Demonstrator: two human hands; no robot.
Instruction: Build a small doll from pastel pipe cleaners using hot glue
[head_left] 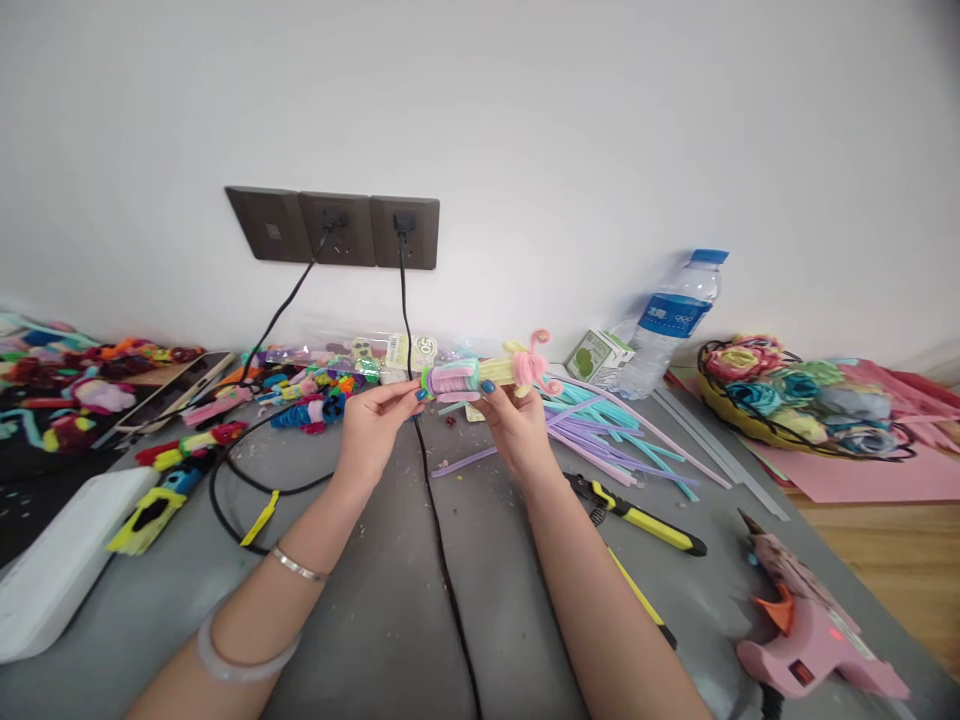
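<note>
A pastel pipe-cleaner figure (454, 378) is held level between my two hands above the grey table. It has purple, pink and turquoise bands, a green ring at its left end, and a yellow stretch leading to a pink part with curled tips on the right. My left hand (380, 418) pinches the green end between thumb and fingers. Around the middle and yellow part, my right hand (517, 425) closes with its thumb on the near side. Loose pipe cleaners (615, 435) in turquoise, purple and pink lie just beyond and right of my right hand.
Yellow-black pliers (645, 522) and a pink glue gun (806, 630) lie at right. A water bottle (671, 320) leans against the wall near a basket of flowers (810, 400). Black cable (442, 560) crosses the table. Finished pipe-cleaner pieces (161, 490) and a white box (71, 555) sit left.
</note>
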